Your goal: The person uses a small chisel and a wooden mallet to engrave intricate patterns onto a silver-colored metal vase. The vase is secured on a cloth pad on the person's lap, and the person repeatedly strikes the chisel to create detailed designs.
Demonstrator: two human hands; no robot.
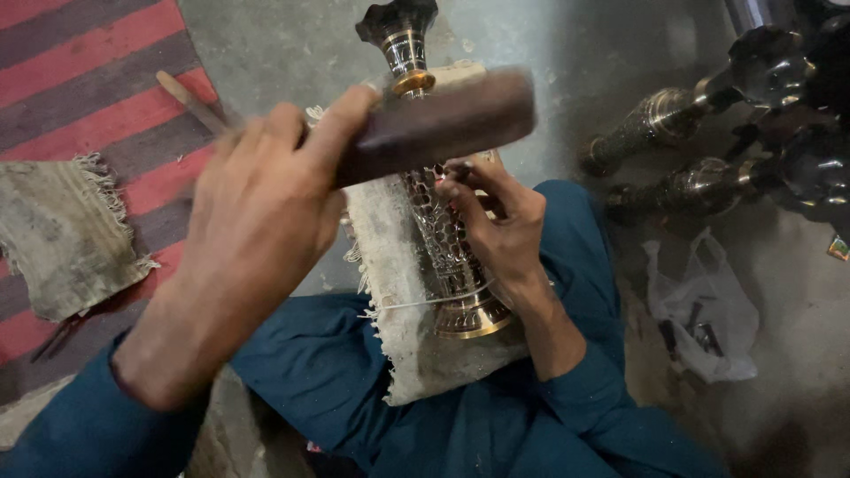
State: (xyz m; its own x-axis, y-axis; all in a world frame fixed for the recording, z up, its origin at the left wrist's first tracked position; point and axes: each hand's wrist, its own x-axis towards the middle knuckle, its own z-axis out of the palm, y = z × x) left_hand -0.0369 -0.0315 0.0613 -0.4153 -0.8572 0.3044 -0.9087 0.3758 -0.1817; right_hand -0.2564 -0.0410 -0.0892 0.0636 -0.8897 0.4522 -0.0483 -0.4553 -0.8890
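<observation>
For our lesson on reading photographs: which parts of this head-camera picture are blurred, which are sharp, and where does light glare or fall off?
In the head view, the left hand and its wooden mallet smear with motion blur; the right hand and the engraved brass vase are sharper, with bright glints on the vase's base; the finished vases at upper right sit in dim shadow.

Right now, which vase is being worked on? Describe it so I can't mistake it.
Find the pale frayed cloth across the lap. The brass vase lies on it, right hand pressed against it. Unlike the vases on the floor, its body has bright cut patterning.
</observation>
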